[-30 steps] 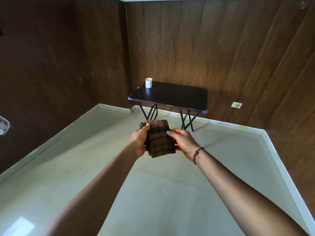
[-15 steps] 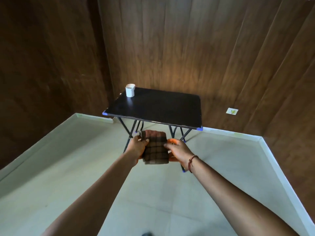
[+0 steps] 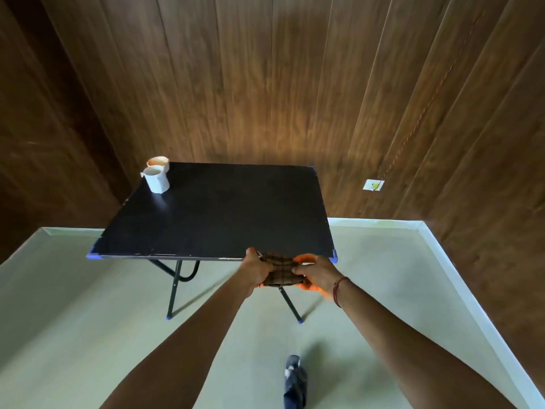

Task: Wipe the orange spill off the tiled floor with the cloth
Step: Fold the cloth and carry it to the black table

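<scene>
Left hand (image 3: 256, 268) and right hand (image 3: 317, 274) each pinch one end of the folded checked cloth (image 3: 278, 270), thumbs on top, fingers curled beneath. The cloth is held in the air at the near edge of the black surface (image 3: 221, 214), above the pale tiled floor (image 3: 88, 320). A white cup (image 3: 156, 180) stands at the surface's far left corner.

A black folding table (image 3: 230, 211) stands on the pale floor (image 3: 73, 320) — its far-left corner holds a white cup (image 3: 157, 180) (an orange-tinged cup (image 3: 158, 162) just behind).
</scene>
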`<state>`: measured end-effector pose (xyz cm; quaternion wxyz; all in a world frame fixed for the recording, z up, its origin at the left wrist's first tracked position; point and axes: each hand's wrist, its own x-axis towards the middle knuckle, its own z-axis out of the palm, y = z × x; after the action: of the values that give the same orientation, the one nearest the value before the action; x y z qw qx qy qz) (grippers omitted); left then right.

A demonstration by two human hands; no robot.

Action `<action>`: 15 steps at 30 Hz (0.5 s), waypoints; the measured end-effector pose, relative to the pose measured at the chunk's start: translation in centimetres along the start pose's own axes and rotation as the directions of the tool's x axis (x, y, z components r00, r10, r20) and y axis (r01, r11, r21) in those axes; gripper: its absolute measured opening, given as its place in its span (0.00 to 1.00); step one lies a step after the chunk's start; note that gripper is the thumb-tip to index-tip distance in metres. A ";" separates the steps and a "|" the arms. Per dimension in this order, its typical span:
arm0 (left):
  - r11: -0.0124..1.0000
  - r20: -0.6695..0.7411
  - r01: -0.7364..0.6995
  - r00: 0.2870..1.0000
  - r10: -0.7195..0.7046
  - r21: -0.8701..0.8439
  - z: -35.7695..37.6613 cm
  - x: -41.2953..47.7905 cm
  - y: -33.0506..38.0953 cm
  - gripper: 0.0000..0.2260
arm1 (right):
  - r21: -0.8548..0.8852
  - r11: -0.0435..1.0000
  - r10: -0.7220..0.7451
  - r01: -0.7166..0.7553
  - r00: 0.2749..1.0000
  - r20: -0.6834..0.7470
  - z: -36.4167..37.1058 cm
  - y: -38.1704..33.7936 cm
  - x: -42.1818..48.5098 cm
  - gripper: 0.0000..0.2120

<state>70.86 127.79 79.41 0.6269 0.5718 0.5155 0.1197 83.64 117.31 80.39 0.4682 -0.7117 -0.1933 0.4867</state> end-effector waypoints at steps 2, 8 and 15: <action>0.998 0.020 0.028 0.999 -0.029 0.060 0.9 4.9 0.2 0.14 | -0.008 0.997 0.078 -0.078 0.997 0.002 -0.7 -0.2 4.6 0.13; 0.973 -0.048 -0.034 0.998 0.046 0.227 3.0 16.4 2.2 0.12 | -0.050 0.998 0.037 -0.039 0.998 -0.049 -3.0 -2.7 16.9 0.15; 0.771 0.236 -0.109 0.970 -0.054 0.627 5.1 23.0 0.4 0.19 | -0.578 0.814 0.052 -0.065 0.998 -0.040 -5.6 0.2 24.8 0.20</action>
<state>85.14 141.93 67.12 0.4525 0.7676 0.4371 -0.1224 99.73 132.65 67.97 0.2168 -0.8313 -0.3049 0.4111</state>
